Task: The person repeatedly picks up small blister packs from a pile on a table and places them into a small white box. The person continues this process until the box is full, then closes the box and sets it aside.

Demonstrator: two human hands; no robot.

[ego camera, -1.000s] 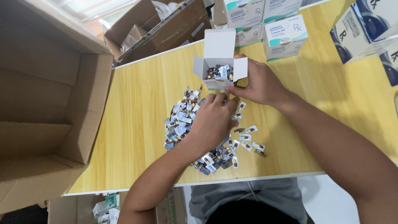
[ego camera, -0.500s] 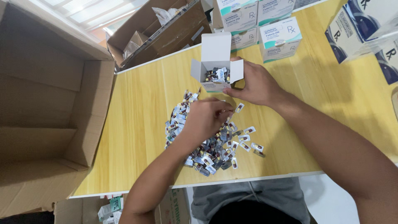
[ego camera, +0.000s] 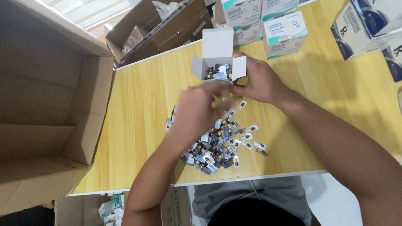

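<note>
Though blurred, left hand (ego camera: 197, 109) perhaps grasping.

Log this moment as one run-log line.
left hand: raised between capsule pile and small white box | right hand: holding box | box: open, partly filled

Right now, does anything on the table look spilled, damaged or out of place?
The capsule packets lie in a loose heap on the yellow table, with a few strays scattered to one side. The small white box, flaps open, sits upright in the right hand. Nothing looks damaged.
</note>
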